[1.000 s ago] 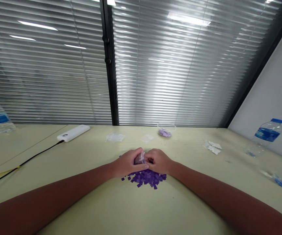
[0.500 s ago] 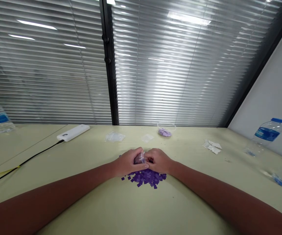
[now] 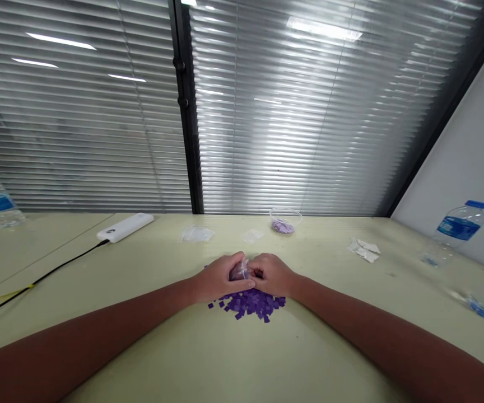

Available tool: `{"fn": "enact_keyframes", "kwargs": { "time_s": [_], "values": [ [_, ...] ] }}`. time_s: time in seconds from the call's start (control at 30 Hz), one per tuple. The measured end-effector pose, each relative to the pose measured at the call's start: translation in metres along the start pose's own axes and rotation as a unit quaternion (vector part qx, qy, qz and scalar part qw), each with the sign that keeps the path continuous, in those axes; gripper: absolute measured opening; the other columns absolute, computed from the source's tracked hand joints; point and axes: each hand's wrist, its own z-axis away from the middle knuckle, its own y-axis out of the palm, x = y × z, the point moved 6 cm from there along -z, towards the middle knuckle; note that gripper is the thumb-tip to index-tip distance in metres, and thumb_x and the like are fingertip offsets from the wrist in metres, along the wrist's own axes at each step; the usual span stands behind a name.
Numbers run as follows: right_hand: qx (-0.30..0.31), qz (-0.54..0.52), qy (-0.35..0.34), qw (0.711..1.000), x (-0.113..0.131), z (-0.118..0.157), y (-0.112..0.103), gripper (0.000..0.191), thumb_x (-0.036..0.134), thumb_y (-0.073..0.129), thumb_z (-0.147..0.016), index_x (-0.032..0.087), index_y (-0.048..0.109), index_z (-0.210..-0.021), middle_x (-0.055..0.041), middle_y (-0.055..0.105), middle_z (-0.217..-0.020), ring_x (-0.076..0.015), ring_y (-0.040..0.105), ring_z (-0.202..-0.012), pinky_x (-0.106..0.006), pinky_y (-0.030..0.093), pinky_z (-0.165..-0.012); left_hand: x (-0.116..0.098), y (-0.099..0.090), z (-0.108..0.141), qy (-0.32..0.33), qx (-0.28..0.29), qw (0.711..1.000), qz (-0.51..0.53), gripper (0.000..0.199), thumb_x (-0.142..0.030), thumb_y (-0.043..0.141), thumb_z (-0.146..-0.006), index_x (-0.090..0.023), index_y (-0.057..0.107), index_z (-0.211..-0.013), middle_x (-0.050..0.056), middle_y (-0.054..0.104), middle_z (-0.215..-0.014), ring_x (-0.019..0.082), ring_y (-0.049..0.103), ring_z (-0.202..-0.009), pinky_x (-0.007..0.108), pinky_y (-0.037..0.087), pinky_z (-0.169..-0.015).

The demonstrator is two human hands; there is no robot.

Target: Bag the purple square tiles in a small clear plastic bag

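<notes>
"Nothing visibly moves since the earlier frame; left hand point(image 3: 218, 277) and right hand point(image 3: 274, 275) stay put."
"Their fingers?"
"Left ones grasp the clear bag point(image 3: 238, 271); right ones pinch its right edge."
"Where's it?"
"Between the 2 hands, purple squares point(image 3: 251, 305) piled nearer on the tabletop point(image 3: 183, 358)."

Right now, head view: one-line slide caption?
Left hand and right hand hold a small clear plastic bag close to a pile of purple squares on a pale table.

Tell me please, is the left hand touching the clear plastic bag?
Touching: the head view shows the left hand curled around the clear plastic bag, thumb along its near side.
</notes>
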Motion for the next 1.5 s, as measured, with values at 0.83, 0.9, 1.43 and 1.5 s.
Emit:
{"fn": "enact_keyframes", "kwargs": {
  "time_s": [0.83, 0.9, 1.43, 1.5],
  "values": [
    [0.013, 0.012, 0.008, 1.0, 0.0005, 0.0005, -0.0005, 0.027, 0.027, 0.064, -0.086, 0.019, 0.048, -0.066, 0.0048, 0.053, -0.061, -0.0107, 0.045, -0.059, -0.026, 0.033, -0.065, -0.0037, -0.0004, -0.0004, -0.006, 0.006, 1.0, 0.0, 0.05, -0.07, 0.065, -0.09, -0.022, 0.052, -0.093, -0.003, 0.054, -0.083, 0.017, 0.048, -0.076, 0.028, 0.029, -0.063],
    [0.013, 0.014, 0.01, 1.0, 0.0002, 0.0005, -0.0007, 0.027, 0.028, 0.065, -0.085, 0.019, 0.048, -0.066, 0.0047, 0.052, -0.061, -0.011, 0.045, -0.06, -0.026, 0.032, -0.065, -0.0044, -0.0007, -0.0004, -0.002, 0.003, 1.0, 0.0, 0.05, -0.07, 0.066, -0.089, -0.022, 0.052, -0.093, -0.003, 0.054, -0.083, 0.017, 0.048, -0.075, 0.028, 0.029, -0.063],
    [0.017, 0.024, 0.013, 0.999, 0.0007, 0.0005, -0.0016, 0.028, 0.027, 0.066, -0.086, 0.019, 0.048, -0.066, 0.0047, 0.051, -0.06, -0.0113, 0.044, -0.06, -0.027, 0.031, -0.065, -0.0033, -0.0007, -0.0008, -0.01, 0.005, 1.0, 0.002, 0.046, -0.066, 0.068, -0.089, -0.023, 0.053, -0.094, -0.003, 0.054, -0.083, 0.018, 0.049, -0.077, 0.028, 0.032, -0.064],
    [0.015, 0.023, 0.012, 1.0, 0.0017, 0.0004, -0.0026, 0.028, 0.027, 0.065, -0.086, 0.019, 0.047, -0.065, 0.0046, 0.051, -0.06, -0.0111, 0.045, -0.059, -0.026, 0.031, -0.064, -0.0031, -0.0009, -0.0008, -0.011, 0.006, 1.0, 0.001, 0.045, -0.065, 0.069, -0.089, -0.023, 0.053, -0.094, -0.003, 0.054, -0.083, 0.017, 0.049, -0.077, 0.028, 0.032, -0.064]
  ]
}}
